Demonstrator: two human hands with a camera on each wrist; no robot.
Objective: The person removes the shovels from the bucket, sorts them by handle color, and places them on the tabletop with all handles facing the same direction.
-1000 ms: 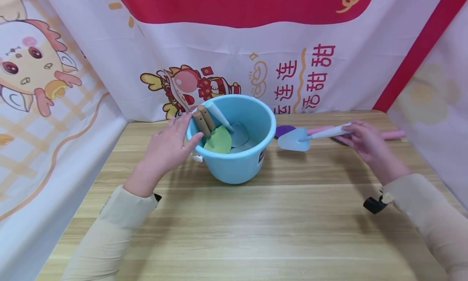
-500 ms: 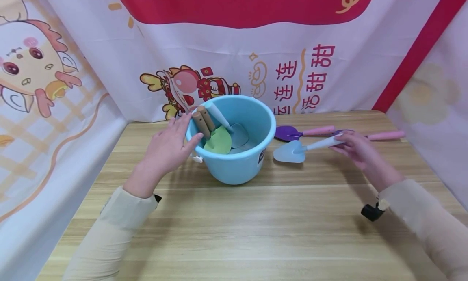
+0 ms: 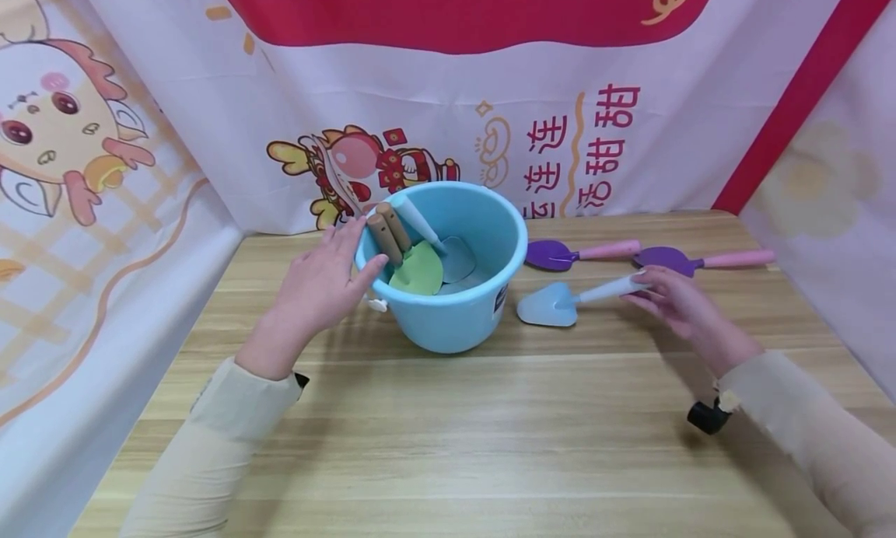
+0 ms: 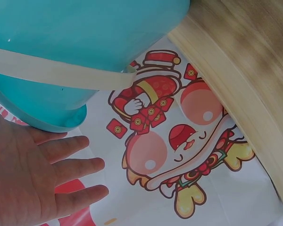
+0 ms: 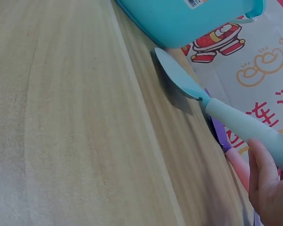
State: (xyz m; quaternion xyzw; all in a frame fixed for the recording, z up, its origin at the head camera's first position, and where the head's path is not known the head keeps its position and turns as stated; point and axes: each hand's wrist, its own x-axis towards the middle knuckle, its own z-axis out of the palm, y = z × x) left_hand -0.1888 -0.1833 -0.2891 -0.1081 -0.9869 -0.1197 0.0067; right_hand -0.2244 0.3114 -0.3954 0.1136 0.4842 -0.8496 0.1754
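Observation:
A light blue bucket stands on the wooden table. My left hand rests on its left rim with straight fingers; the left wrist view shows that palm and fingers beside the bucket. Inside lean a green trowel and a grey-blue trowel, with two brown handles against the left wall. To the right of the bucket, my right hand pinches a light blue trowel by the end of its handle. Its blade points left, close over the table in the right wrist view.
Two purple trowels with pink handles lie behind the right hand: one purple trowel near the bucket, another purple trowel farther right. A printed cloth hangs along the table's back edge and both sides. The wooden tabletop extends toward the front.
My right hand has moved the light blue trowel left and toward the front, lowering it, and both purple trowels now show fully. My left hand has stayed on the bucket rim.

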